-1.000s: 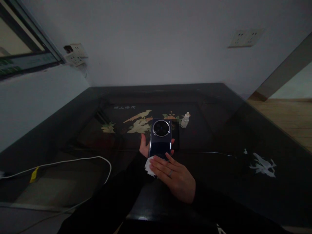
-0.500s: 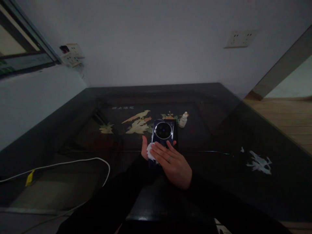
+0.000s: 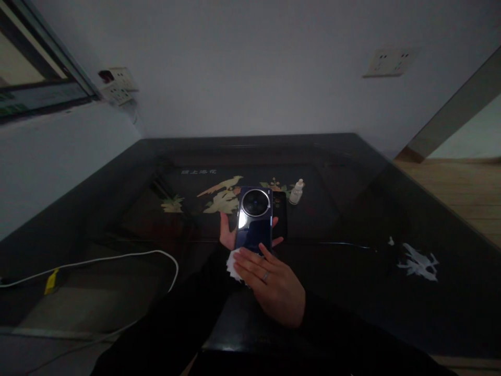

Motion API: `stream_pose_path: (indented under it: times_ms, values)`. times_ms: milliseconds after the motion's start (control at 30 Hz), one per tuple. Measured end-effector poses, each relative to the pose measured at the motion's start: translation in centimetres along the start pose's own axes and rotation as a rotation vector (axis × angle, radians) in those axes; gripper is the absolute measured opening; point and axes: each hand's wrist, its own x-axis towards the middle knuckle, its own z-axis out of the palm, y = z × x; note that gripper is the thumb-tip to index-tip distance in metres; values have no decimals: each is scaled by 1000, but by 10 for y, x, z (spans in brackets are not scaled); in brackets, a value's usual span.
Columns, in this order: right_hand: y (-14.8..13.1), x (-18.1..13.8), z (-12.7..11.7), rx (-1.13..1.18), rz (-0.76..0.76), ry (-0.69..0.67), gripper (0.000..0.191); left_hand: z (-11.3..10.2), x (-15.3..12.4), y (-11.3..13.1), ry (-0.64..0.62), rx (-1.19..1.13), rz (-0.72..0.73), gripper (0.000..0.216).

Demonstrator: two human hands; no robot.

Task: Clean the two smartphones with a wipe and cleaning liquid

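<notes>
My left hand (image 3: 227,235) holds a dark blue phone (image 3: 254,222) from underneath, back side up, its round camera ring pointing away from me. My right hand (image 3: 270,279) lies over the phone's near end, fingers pressed on a crumpled white tissue (image 3: 234,263) against it. A ring shows on one right finger. Both sleeves are black.
A small white dropper bottle (image 3: 296,191) stands on the dark lacquered table (image 3: 352,209) just beyond the phone. A white cable (image 3: 117,258) curves over the table's left side. White inlay marks (image 3: 417,261) lie at right. Wall sockets (image 3: 387,61) sit above.
My right hand with the tissue slid up the phone's back toward the camera ring, then back down to the near end. The phone stayed in my left hand.
</notes>
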Motion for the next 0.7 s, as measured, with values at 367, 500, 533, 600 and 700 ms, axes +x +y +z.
stream_pose_path:
  times_ms: [367,500,533,600,700]
  values:
    - [31,-39,-27,27,-164,-9,33,3,-5,-12,-77,40,56,89]
    - [23,-26,-18,-4,-142,-26,33,2,-4,-14,-112,25,-29,95]
    - [19,-21,-15,-24,-131,-27,33,2,-3,-14,-122,26,-49,96]
    - [14,-14,-11,-54,-140,-24,34,1,-3,-14,-141,36,-81,98]
    - [15,-14,-11,-63,-172,8,32,0,-4,-15,-120,71,-108,93]
